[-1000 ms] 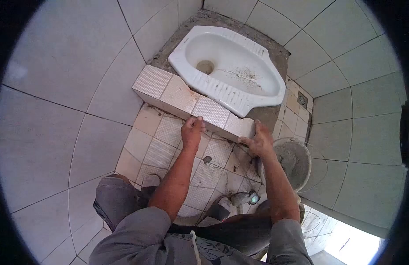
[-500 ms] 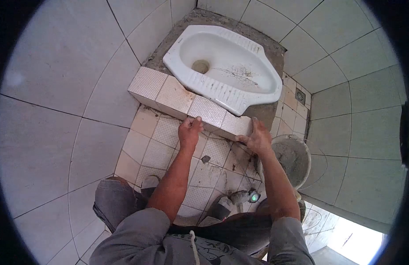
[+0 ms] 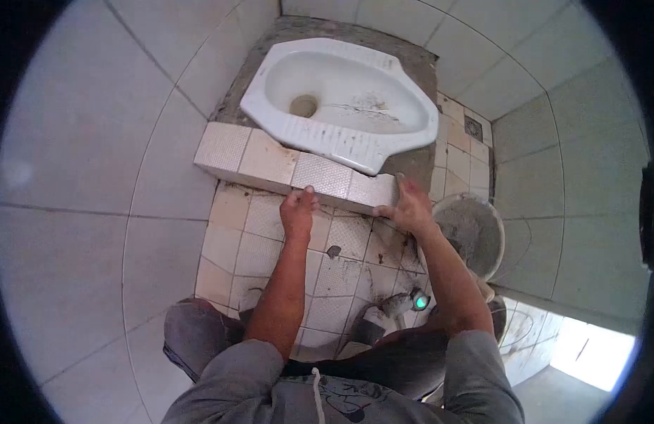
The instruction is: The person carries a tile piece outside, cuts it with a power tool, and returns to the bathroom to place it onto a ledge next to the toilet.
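Both hands, left hand (image 3: 297, 210) and right hand (image 3: 410, 206), press flat, seemingly ungripped, on the tiled step edge (image 3: 296, 169); uneven pressure could shift fresh tiles.

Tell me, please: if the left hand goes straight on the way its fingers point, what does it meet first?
The left hand already touches the tiled step. Straight on, it would probably meet the white squat toilet pan next; depth is unclear.

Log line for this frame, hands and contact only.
left hand: on tiled step front edge | right hand: at step's right end | mortar bucket: beside right hand
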Action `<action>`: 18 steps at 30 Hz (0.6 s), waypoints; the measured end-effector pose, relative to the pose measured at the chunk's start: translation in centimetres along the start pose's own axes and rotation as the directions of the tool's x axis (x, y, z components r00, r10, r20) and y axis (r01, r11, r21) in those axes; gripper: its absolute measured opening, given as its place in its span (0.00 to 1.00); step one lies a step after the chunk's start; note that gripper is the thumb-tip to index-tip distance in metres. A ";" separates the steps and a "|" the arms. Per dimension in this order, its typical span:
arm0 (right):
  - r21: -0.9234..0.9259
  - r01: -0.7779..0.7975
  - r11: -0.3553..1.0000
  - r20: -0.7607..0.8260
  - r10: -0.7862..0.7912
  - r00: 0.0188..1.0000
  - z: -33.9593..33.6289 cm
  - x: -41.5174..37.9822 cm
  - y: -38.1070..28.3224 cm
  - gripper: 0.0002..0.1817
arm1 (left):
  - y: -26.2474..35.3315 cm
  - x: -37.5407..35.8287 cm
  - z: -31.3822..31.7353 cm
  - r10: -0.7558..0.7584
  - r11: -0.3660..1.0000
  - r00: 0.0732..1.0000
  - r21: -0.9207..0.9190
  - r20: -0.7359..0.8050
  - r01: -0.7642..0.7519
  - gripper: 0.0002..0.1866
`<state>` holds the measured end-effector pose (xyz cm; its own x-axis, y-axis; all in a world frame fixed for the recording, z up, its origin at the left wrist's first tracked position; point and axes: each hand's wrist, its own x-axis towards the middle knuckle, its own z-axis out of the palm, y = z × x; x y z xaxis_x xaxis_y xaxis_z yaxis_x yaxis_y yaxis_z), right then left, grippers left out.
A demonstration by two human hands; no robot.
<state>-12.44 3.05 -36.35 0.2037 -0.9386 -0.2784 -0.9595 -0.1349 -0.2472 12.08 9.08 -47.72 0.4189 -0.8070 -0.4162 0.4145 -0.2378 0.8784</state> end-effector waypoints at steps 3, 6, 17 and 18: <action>0.032 -0.001 1.000 0.001 0.001 1.000 0.5 0.0 0.6 0.60 | 0.9 -0.6 0.1 0.016 0.997 0.999 0.070 -0.036 -0.014 0.17; 0.037 0.017 0.999 0.020 -0.017 1.000 1.3 0.2 1.5 0.60 | 0.5 -0.2 -0.3 -0.089 0.995 0.995 0.037 -0.037 0.090 0.18; 0.214 0.043 0.976 0.031 -0.051 0.998 1.3 0.3 3.2 0.56 | 0.0 -1.1 0.6 -0.110 0.993 0.994 0.049 0.002 0.110 0.20; 0.228 0.034 0.973 0.057 -0.048 0.997 1.2 0.3 3.2 0.55 | -0.1 -1.0 0.4 -0.103 0.994 0.994 0.023 0.022 0.103 0.20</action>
<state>-15.22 2.68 -38.35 0.2601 -0.9114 -0.3190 -0.8827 -0.0905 -0.4612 11.27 9.64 -47.33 0.3563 -0.7897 -0.4994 0.4364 -0.3320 0.8363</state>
